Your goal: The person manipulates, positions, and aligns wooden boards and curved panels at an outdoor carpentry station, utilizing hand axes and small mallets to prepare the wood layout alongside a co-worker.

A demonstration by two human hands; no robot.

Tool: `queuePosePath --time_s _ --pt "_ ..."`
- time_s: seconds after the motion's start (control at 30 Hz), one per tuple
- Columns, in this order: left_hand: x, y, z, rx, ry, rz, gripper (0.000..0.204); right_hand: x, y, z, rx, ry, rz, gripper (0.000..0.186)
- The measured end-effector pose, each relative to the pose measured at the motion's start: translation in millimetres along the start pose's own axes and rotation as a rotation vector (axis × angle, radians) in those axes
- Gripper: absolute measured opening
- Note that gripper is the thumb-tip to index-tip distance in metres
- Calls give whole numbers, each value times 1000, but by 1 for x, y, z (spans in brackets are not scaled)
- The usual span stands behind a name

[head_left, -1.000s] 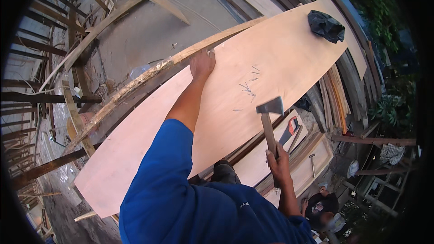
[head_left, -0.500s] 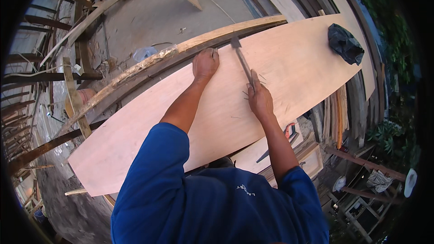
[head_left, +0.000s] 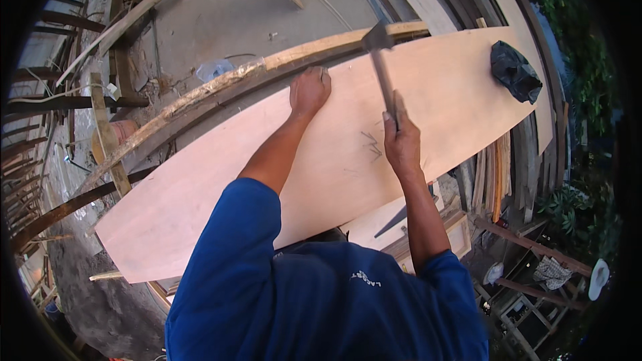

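A long, pale plywood sheet [head_left: 261,160], tapered toward its ends, lies in front of me. My left hand [head_left: 309,93] rests at its far edge with the fingers curled; what they may hold is hidden. In my right hand [head_left: 403,144] is a hammer [head_left: 383,70], gripped by its handle. Its head, smeared by motion, shows over the sheet's far edge, to the right of my left hand. Several loose nails [head_left: 371,147] lie on the plywood just left of my right hand.
A black plastic bag [head_left: 515,72] sits on the sheet's right end. Behind the far edge runs a curved timber [head_left: 301,50]. A handsaw [head_left: 391,222] lies below my right forearm. Stacked planks [head_left: 491,180] stand at the right, wooden ribs [head_left: 67,103] at the left.
The hammer head has moved up and to the right, away from my left hand. My right hand has shifted right and slightly up. The left hand stays at the sheet's far edge.
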State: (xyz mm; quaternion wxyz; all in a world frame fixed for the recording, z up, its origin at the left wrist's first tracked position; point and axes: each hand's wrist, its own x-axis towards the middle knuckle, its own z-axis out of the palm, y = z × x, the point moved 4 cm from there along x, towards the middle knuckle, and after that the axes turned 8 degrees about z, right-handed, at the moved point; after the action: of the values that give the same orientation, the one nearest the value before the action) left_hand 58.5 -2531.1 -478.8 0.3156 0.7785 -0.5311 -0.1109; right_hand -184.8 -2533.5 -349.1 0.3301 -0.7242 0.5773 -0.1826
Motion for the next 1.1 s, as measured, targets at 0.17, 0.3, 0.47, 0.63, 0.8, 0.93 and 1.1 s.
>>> queuePosePath --time_s 0.17,0.3,0.47,0.63,0.8,0.93,1.1 --pt "5 8 -6 -84 96 -20 29 -14 15 21 -154 123 -164 56" --pt "8 7 -17 -133 90 -77 33 5 5 14 -171 -127 44 57" --pt "-3 3 -10 -162 118 -74 31 -13 17 26 -58 260 -211 59" --pt "-5 -4 -13 -189 201 -43 31 -3 6 19 -185 -42 -20 57" --pt "-1 9 -8 -183 130 -65 33 -1 46 38 -338 -148 184 55" --pt "0 -7 -12 -154 150 -77 35 -5 7 30 -212 -139 62 55" --pt "4 0 -11 -226 163 -20 35 13 34 36 -311 -96 20 53"
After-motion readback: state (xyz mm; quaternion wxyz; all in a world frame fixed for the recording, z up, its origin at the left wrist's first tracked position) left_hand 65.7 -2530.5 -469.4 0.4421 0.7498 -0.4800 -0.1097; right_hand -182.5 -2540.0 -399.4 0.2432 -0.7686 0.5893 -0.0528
